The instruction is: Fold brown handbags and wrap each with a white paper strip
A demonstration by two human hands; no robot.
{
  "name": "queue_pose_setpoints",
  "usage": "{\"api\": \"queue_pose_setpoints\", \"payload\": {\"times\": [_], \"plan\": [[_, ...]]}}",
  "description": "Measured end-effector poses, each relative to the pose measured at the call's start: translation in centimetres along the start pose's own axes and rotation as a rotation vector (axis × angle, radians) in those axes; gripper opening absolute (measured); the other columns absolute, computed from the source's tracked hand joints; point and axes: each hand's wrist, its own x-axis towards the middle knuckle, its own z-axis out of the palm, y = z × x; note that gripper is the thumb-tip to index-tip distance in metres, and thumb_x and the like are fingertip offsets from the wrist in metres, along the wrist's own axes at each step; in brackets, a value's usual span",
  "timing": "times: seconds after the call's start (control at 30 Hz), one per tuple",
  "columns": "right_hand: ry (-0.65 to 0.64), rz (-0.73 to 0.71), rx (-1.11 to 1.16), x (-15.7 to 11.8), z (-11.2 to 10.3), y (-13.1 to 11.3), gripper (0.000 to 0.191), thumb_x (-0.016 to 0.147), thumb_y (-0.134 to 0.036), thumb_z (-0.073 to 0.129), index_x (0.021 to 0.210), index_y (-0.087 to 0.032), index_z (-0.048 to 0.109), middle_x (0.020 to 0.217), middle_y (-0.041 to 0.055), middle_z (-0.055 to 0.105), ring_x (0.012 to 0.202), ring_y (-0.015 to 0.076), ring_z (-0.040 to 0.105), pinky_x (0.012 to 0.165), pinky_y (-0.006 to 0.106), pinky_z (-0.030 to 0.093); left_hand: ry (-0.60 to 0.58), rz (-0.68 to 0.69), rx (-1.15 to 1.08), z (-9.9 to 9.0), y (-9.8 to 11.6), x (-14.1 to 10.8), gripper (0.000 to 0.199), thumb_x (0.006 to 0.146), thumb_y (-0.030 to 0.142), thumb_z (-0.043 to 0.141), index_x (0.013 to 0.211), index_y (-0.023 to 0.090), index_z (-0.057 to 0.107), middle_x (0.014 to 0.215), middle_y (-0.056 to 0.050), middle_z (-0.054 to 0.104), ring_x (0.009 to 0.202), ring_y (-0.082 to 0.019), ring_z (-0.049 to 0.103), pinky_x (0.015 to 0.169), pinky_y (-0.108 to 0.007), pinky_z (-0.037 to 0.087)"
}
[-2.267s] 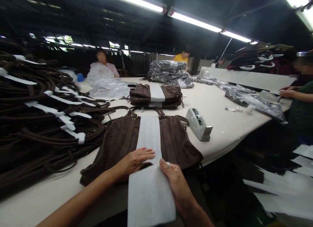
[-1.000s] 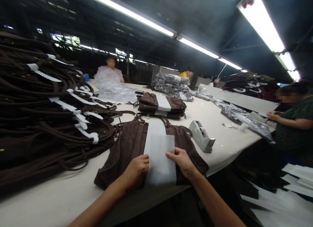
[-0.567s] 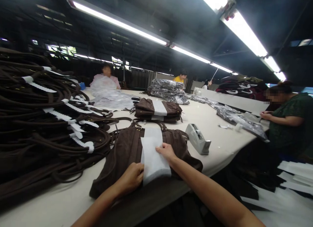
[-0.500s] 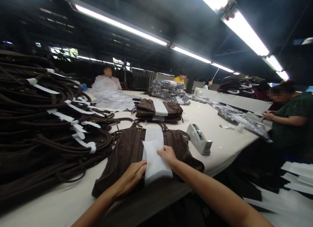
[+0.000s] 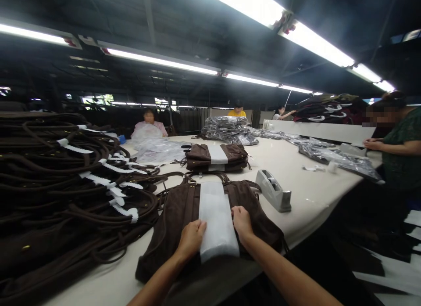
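A dark brown handbag (image 5: 177, 214) lies on the table in front of me, its handles pointing away. Around its middle runs a white strip of wrapping sheet (image 5: 215, 222), which hangs over the near edge. My left hand (image 5: 192, 238) is closed at the strip's left edge, fingers curled. At the right edge, my right hand (image 5: 241, 220) pinches the strip between thumb and fingers. A grey tape dispenser (image 5: 273, 189) stands just right of the bag. Behind the bag are folded brown bags (image 5: 195, 159) with a white band round them.
A tall pile of brown bags (image 5: 66, 200) with white-wrapped handles fills the left side. Plastic-wrapped bags (image 5: 226, 128) and clear plastic sheets (image 5: 158, 148) lie at the back of the table (image 5: 305, 200). A co-worker (image 5: 401, 148) stands at right; others sit farther off. White sheets (image 5: 388, 271) lie lower right.
The strip's loose near end, lifted before, now lies flat along the bag. My right hand has moved from on top of the strip to its right edge. The view has shifted slightly.
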Motion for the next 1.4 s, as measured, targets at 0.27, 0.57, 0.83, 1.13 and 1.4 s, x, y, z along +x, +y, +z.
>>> {"api": "queue_pose_setpoints", "payload": {"times": [0.27, 0.57, 0.83, 1.13, 1.4], "plan": [[-0.384, 0.128, 0.029, -0.6, -1.2, -1.5, 0.033, 0.056, -0.027, 0.074, 0.037, -0.019, 0.047, 0.035, -0.0009, 0.043, 0.039, 0.0100, 0.034, 0.041, 0.026, 0.025, 0.021, 0.067, -0.105, -0.1, 0.0, -1.1, 0.047, 0.082, 0.063, 0.034, 0.062, 0.020, 0.042, 0.060, 0.003, 0.038, 0.060, -0.014, 0.040, 0.056, -0.025, 0.030], [-0.639, 0.001, 0.199, -2.2, -2.8, -2.0, 0.019, 0.049, -0.025, 0.078, 0.047, -0.015, 0.062, 0.044, -0.0021, 0.053, 0.049, 0.0082, 0.037, 0.046, 0.023, 0.030, 0.058, 0.013, -0.138, -0.7, 0.6, 0.6, 0.058, 0.070, 0.075, 0.046, 0.055, 0.019, 0.045, 0.056, 0.003, 0.036, 0.057, -0.013, 0.035, 0.053, -0.024, 0.028], [-0.612, -0.003, 0.541, -2.9, -3.2, -0.4, 0.020, 0.055, -0.027, 0.078, 0.068, -0.014, 0.071, 0.058, -0.0007, 0.064, 0.054, 0.0115, 0.052, 0.057, 0.024, 0.043, -0.064, -0.032, -0.149, 0.0, -0.1, 0.6, 0.057, 0.074, 0.073, 0.048, 0.059, 0.018, 0.050, 0.058, 0.002, 0.041, 0.058, -0.013, 0.038, 0.052, -0.024, 0.030], [-0.508, -0.163, -0.049, -4.7, -3.8, -0.5, 0.008, 0.071, -0.016, 0.060, 0.064, -0.019, 0.062, 0.065, -0.0006, 0.063, 0.061, 0.0142, 0.056, 0.058, 0.024, 0.037, 0.057, -0.118, -0.066, 1.0, 0.9, 0.5, 0.055, 0.075, 0.071, 0.042, 0.057, 0.019, 0.049, 0.056, 0.002, 0.040, 0.056, -0.014, 0.040, 0.052, -0.024, 0.032], [-0.218, -0.414, -0.395, -7.0, -4.2, 1.3, 0.021, 0.083, -0.016, 0.053, 0.102, -0.021, 0.063, 0.093, 0.0055, 0.063, 0.087, 0.0198, 0.061, 0.075, 0.027, 0.046, 0.175, -0.208, 0.170, 2.0, 0.5, 0.0, 0.049, 0.081, 0.060, 0.030, 0.055, 0.020, 0.044, 0.050, 0.003, 0.041, 0.052, -0.014, 0.043, 0.054, -0.025, 0.028]]}}
